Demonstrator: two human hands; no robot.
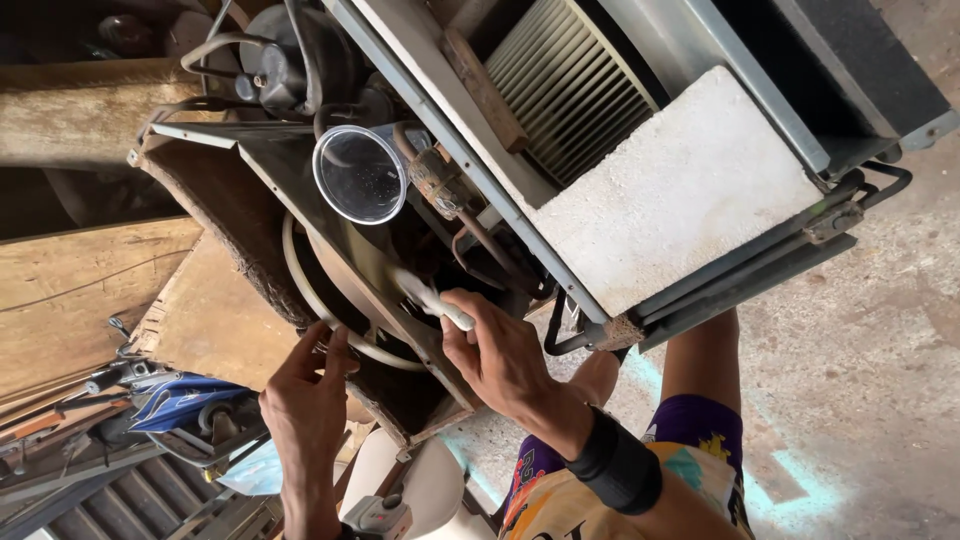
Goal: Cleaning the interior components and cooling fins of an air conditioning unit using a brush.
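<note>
Head view: an opened air-conditioner unit (690, 190) lies tilted on the concrete floor (860, 380). The right hand (500, 355) is closed around the white handle of a brush (432, 298), whose head reaches up and left into the dark interior beside the copper pipes (480, 240). The left hand (305, 395), fingers loosely curled, touches the white hose (330, 325) at the rusted casing edge, left of the brush. A clear plastic cup (360, 172) sits above both hands.
</note>
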